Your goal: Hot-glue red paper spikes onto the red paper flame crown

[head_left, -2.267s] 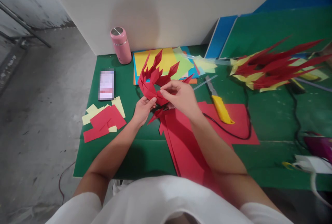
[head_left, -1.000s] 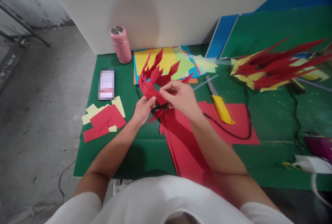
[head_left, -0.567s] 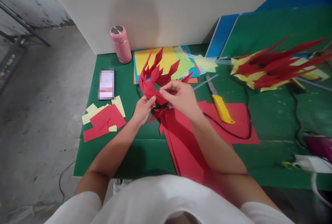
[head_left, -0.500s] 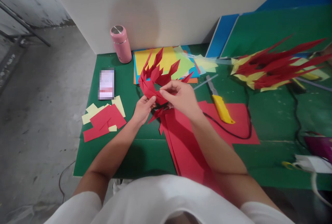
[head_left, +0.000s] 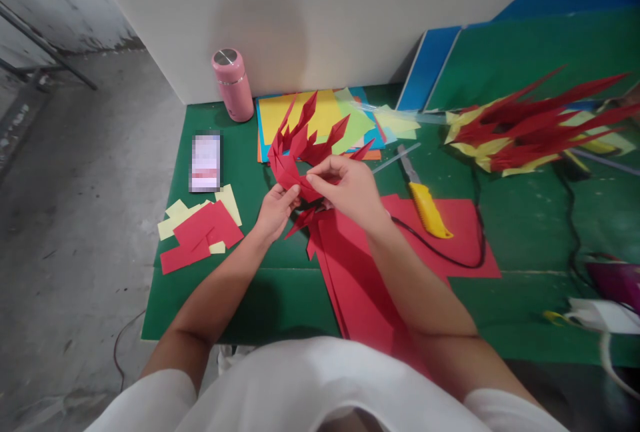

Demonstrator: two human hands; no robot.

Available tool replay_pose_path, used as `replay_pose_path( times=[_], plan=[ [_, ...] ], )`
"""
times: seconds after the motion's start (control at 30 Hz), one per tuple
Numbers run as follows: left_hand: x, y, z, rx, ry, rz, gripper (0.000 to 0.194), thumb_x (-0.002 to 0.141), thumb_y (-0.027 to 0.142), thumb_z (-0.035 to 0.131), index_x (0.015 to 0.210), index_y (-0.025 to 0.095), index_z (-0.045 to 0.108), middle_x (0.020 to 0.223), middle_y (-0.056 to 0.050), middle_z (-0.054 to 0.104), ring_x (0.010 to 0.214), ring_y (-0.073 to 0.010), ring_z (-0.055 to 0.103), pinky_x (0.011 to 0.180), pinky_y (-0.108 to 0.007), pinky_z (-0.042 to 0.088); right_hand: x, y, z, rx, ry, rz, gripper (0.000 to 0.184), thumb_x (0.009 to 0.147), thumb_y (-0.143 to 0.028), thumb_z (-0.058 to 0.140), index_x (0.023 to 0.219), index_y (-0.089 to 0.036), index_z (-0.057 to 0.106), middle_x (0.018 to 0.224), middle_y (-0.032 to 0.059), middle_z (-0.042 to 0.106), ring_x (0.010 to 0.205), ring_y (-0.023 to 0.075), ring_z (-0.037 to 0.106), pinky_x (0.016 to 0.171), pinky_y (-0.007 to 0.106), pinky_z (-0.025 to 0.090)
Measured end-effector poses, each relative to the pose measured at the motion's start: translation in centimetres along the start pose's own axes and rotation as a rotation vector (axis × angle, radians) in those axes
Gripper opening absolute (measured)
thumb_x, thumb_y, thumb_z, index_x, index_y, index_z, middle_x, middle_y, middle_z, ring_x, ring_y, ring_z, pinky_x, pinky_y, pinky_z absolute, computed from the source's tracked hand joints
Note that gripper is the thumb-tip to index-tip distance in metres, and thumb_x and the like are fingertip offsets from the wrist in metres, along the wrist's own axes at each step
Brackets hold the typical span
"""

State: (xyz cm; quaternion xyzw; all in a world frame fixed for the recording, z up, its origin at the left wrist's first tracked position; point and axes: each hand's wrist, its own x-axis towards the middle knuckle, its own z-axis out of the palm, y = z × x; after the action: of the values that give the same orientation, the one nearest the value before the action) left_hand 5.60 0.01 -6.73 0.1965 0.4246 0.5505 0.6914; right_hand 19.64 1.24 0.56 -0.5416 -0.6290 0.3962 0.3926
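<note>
Between my two hands is a folded red paper ring with pointed spikes [head_left: 287, 169], held above the table. My left hand [head_left: 278, 211] pinches its lower left edge between thumb and fingers. From the right, my right hand [head_left: 347, 189] grips the near side of the ring, thumb and forefinger pressed together on the paper. That hand covers part of the ring's right side. Large red paper sheets [head_left: 360, 272] lie beneath my right forearm, and a knife with a yellow handle [head_left: 430, 212] rests on a red sheet to the right.
A pink flask [head_left: 234, 89] and a phone [head_left: 205, 164] stand and lie at the left, near red and yellow paper scraps [head_left: 200, 232]. Coloured sheets [head_left: 320, 112] lie behind the ring. At the right sit a red and yellow spiked paper piece [head_left: 505, 132] and a black cord [head_left: 480, 232].
The spiked ring has tilted very slightly to the right. Both hands stay in nearly the same place, still gripping it.
</note>
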Motion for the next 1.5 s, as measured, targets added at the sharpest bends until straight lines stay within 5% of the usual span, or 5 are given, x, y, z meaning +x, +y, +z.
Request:
replay_pose_path(
  times=[0.6,0.77,1.1,1.37,1.5],
  plan=[
    [-0.3,0.7,0.7,-0.033,0.013,-0.034,0.019,0.077,0.015,0.082,0.08,0.016,0.064,0.068,0.005,0.066,0.055,-0.0045,0.055,0.062,-0.02,0.044,0.1,-0.2,-0.1,0.031,-0.023,-0.003,0.012,0.081,-0.034,0.066,0.08,-0.022,0.066,0.085,0.0048,0.074,0.082,0.0219,0.07,0.069,0.035,0.058],
    [-0.3,1.2,0.8,-0.054,0.022,-0.038,0.017,0.083,0.014,0.078,0.078,0.015,0.061,0.066,0.004,0.063,0.057,-0.0049,0.054,0.064,-0.02,0.044,0.2,-0.2,-0.5,0.052,-0.027,-0.063,0.016,0.084,-0.032,0.064,0.097,-0.023,0.067,0.103,0.0069,0.075,0.095,0.0224,0.07,0.083,0.04,0.059],
    [0.9,2.0,-0.4,-0.092,0.02,-0.048,0.013,0.088,0.011,0.071,0.083,0.016,0.06,0.068,0.006,0.059,0.056,-0.0031,0.052,0.057,-0.017,0.041,-0.2,-1.3,-1.7,-0.222,-0.041,-0.118,0.028,0.085,-0.018,0.058,0.111,-0.025,0.066,0.102,0.0055,0.075,0.104,0.0271,0.07,0.089,0.042,0.054],
    [1.2,1.4,-0.6,-0.035,0.152,0.119,0.031,0.081,0.011,0.076,0.101,0.02,0.055,0.09,0.002,0.062,0.074,-0.0073,0.066,0.076,-0.022,0.05,0.6,1.1,0.2,-0.5,0.086,-0.263,0.034,0.087,-0.014,0.052,0.115,-0.023,0.068,0.096,0.0064,0.077,0.093,0.0279,0.07,0.082,0.041,0.052],
    [1.4,0.9,-1.3,0.056,0.214,0.229,0.032,0.077,0.018,0.08,0.097,0.02,0.055,0.106,0.0,0.059,0.087,-0.0095,0.069,0.084,-0.024,0.05,0.5,1.2,0.9,-0.463,-0.003,-0.232,0.041,0.088,-0.017,0.053,0.127,-0.024,0.063,0.108,0.0055,0.078,0.088,0.0259,0.072,0.077,0.039,0.053]
  ],
)
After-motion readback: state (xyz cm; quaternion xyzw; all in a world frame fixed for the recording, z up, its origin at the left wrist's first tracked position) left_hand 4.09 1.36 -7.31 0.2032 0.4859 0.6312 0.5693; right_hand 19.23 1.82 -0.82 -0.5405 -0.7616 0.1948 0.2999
